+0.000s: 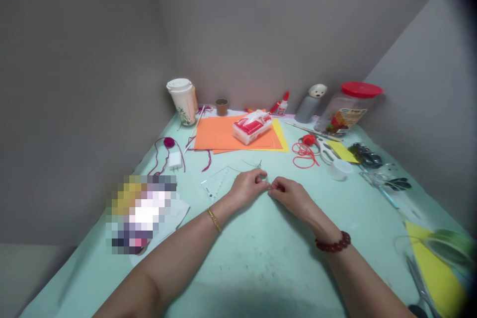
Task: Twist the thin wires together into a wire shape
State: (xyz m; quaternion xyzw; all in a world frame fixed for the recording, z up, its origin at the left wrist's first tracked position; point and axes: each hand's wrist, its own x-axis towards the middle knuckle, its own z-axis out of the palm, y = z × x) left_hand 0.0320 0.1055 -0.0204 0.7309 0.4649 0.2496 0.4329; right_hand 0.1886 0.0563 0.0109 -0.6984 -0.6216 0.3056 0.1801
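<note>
Over the mint table cover (257, 253), both hands' fingers (261, 175) pinch closed on thin green wire (267, 178).

A hand could pass over the pale green surface (257, 258) below the wrists, at the lower middle of the frame. The clear plastic set square (219, 183) lay just beside the left hand (248, 188), while the red cord (303, 155), scissors (325, 150) and small cup (340, 170) blocked the right. The orange paper (223, 134) and tissue pack (252, 127) stood farther up.
</note>
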